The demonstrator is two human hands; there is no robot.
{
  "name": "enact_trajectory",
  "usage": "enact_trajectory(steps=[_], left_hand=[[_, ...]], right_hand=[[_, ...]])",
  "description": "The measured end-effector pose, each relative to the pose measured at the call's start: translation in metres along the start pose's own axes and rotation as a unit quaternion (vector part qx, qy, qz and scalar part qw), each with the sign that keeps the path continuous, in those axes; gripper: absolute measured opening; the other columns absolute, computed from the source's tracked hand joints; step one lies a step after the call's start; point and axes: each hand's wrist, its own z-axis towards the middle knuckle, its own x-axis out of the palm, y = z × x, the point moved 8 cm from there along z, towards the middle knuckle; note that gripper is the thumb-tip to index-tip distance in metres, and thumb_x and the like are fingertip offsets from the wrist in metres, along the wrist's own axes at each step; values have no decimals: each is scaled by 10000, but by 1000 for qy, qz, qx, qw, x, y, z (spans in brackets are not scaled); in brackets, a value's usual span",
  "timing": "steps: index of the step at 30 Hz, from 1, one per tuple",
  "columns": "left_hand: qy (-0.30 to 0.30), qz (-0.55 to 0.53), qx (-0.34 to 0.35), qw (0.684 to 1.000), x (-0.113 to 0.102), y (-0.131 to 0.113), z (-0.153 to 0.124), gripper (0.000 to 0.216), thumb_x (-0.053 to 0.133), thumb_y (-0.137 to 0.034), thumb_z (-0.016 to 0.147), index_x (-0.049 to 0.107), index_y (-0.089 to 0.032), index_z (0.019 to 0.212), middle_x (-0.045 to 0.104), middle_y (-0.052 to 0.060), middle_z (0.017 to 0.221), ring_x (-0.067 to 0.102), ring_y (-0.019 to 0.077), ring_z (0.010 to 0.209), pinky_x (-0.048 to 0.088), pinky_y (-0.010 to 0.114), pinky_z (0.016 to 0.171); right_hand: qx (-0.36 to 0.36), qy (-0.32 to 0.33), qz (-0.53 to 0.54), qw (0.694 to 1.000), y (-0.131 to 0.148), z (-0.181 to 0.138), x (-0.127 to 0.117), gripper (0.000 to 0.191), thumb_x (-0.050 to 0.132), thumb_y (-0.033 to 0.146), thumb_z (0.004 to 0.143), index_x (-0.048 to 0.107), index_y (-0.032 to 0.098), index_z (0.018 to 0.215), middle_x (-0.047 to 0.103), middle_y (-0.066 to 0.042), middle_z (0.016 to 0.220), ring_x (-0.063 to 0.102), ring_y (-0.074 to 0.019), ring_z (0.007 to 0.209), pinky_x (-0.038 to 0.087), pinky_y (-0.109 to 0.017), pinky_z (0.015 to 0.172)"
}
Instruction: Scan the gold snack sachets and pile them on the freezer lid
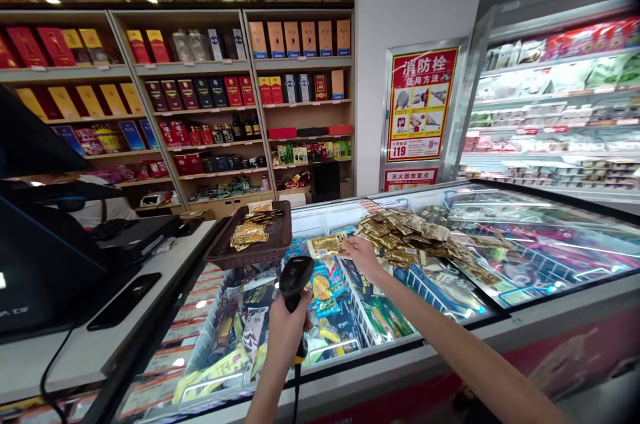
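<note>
My left hand (pixel 287 324) is wrapped round the grip of a black barcode scanner (pixel 296 274), its head tilted up over the freezer glass. A cable hangs down below the grip. Between the fingers of my right hand (pixel 361 252) is the right end of a flat gold packet (pixel 326 245), held above the glass just beyond the scanner. To the right of that hand a heap of similar gold packets (pixel 400 232) is spread over the glass lid. At the left, a brown woven basket (pixel 287 227) holds several more gold packets (pixel 249 235).
Under the chest freezer's glass lie colourful packaged goods (pixel 327 287) in wire baskets. At the left a counter (pixel 107 344) bears a smartphone (pixel 125 301), a black box (pixel 133 241) and a dark monitor (pixel 45 257). Behind stand shelves of boxes (pixel 300 64); a refrigerated display (pixel 555 111) is at the right.
</note>
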Motion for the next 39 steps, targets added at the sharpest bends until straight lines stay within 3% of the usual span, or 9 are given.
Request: enact_trajectory(steps=[7,16,22,28,33,36,39], left_hand=[[8,17,8,1000,7,-3,0,334,729,-498,723,611,-190,770,533,-54,466,535,148,384,416,258,426],[7,39,5,999,2,-6,0,352,699,-539,709,597,-203,705,522,-41,413,495,154,371,396,274,433],[29,24,-9,999,11,-4,-1,327,711,-514,679,576,-216,665,499,-51,405,484,145,358,385,267,419],[2,19,3,1000,8,-5,-2,362,745,-534,651,578,-214,670,510,-49,411,488,147,365,390,270,420],[13,22,-4,1000,7,-2,-2,412,742,-587,639,566,-215,643,514,-43,423,484,149,375,384,277,427],[11,37,-2,999,3,3,-2,428,737,-610,641,577,-213,658,520,-39,416,484,157,378,387,286,445],[6,56,4,998,-3,6,-2,447,727,-628,662,616,-199,721,537,-33,421,496,169,390,384,288,457]], right_hand=[[15,-33,45,998,-4,3,5,394,771,526,680,507,241,746,445,68,609,583,-155,598,632,-406,760],[-7,-36,71,997,11,11,8,370,769,469,692,482,237,702,400,67,643,481,-122,589,632,-427,791],[7,-50,70,996,3,12,7,355,755,453,687,468,244,694,376,71,639,446,-122,593,628,-417,795],[13,-32,76,997,7,4,9,360,750,434,717,445,243,706,388,74,653,453,-109,584,617,-405,817],[57,-49,60,995,5,-6,2,315,728,397,718,457,238,692,398,73,612,558,-135,579,583,-315,654],[104,-43,-3,994,-11,-14,-6,282,721,388,715,490,230,685,445,67,548,534,-133,487,440,-249,456],[133,-42,-31,990,-24,-16,-27,297,748,376,693,491,231,655,444,69,467,440,-108,402,295,-220,381]])
